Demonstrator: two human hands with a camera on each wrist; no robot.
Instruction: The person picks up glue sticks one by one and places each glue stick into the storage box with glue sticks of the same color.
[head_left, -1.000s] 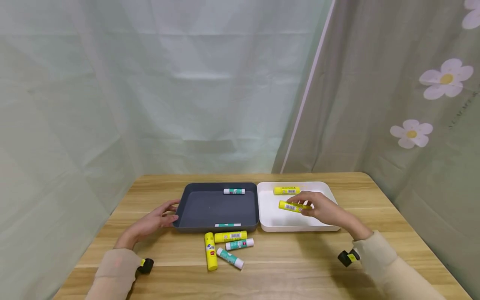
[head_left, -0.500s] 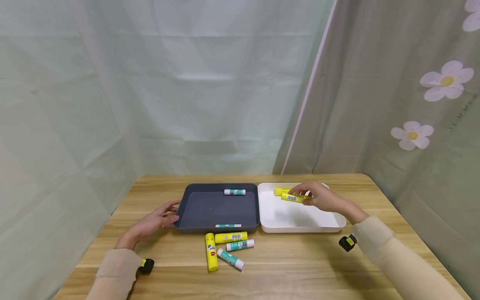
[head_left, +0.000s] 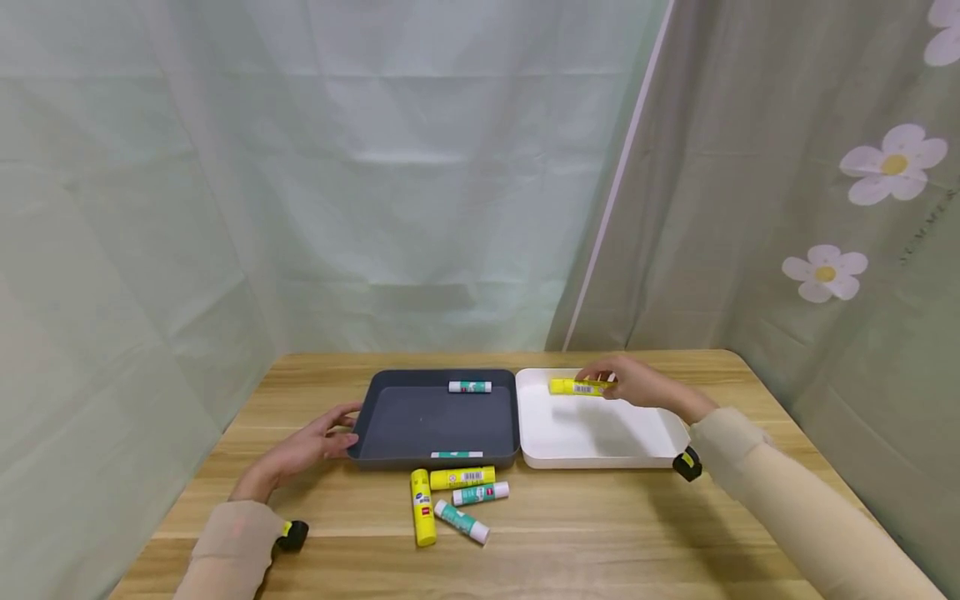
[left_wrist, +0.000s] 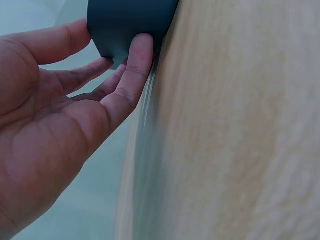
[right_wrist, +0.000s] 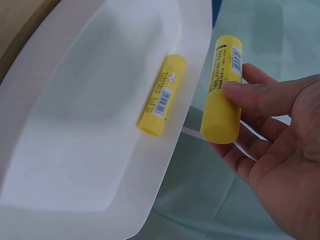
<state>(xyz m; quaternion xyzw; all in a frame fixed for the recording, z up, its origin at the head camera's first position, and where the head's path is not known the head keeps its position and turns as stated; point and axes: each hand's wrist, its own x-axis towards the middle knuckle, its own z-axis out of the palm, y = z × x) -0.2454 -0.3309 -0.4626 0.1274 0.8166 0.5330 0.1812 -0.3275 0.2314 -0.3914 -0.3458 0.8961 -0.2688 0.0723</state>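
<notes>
My right hand (head_left: 641, 387) pinches a yellow glue stick (right_wrist: 222, 90) between thumb and fingers, over the far side of the white tray (head_left: 600, 461). Another yellow glue stick (right_wrist: 162, 95) lies in that tray along its wall; in the head view the two overlap. My left hand (head_left: 307, 446) touches the left side of the dark grey tray (head_left: 435, 417) with fingertips, its fingers fairly straight in the left wrist view. Inside the dark tray lie a teal-and-white glue stick (head_left: 470, 387) at the back and another (head_left: 457, 455) by the front wall, partly hidden.
In front of the dark tray, on the wooden table (head_left: 570, 542), lie two yellow glue sticks (head_left: 423, 507) and two teal-and-white glue sticks (head_left: 461, 522). The trays stand side by side. A curtain (head_left: 420, 183) hangs behind the table.
My right hand has moved back and slightly left with the yellow glue stick, from the middle of the white tray to its far side. My left hand stays put.
</notes>
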